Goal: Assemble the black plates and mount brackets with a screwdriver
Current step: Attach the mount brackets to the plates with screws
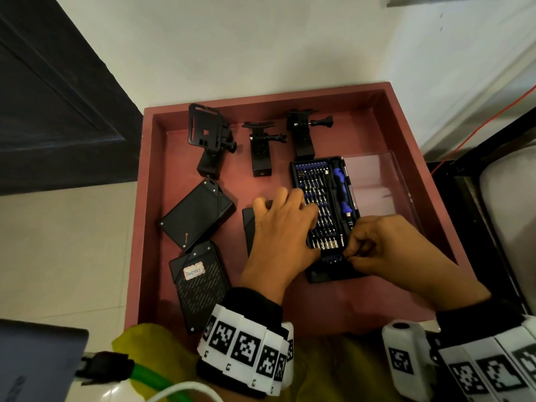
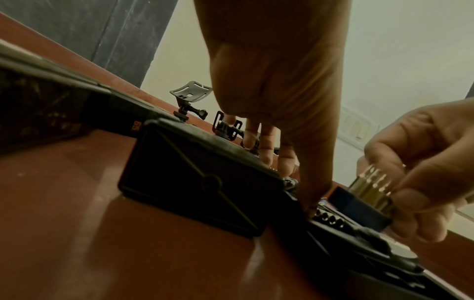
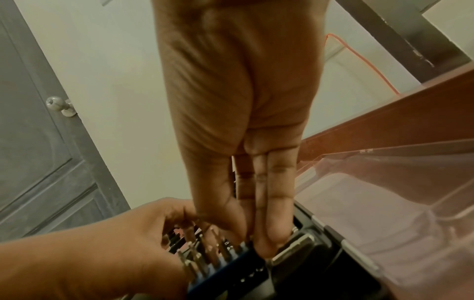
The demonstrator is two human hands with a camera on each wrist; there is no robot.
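Observation:
Three black plates lie in the red tray (image 1: 261, 97): two at the left (image 1: 197, 214) (image 1: 200, 282) and one (image 1: 249, 227) half hidden under my left hand (image 1: 290, 210). Three black mount brackets (image 1: 208, 137) (image 1: 261, 146) (image 1: 303, 134) stand along the far side. The bit kit (image 1: 324, 181) lies open, with the blue-handled screwdriver (image 1: 340, 190) in its slot. My left hand rests on the kit with straight fingers, the thumb (image 2: 310, 182) pressing its edge. My right hand (image 1: 356, 253) pinches a blue bit rack (image 2: 359, 203) with silver bits at the kit's near end.
The kit's clear lid (image 1: 374, 184) lies open to the right, against the tray's right wall. A dark door (image 1: 52, 97) is at the left and an orange cable (image 1: 493, 117) at the right. Yellow cloth (image 1: 162, 343) lies below the tray's near edge.

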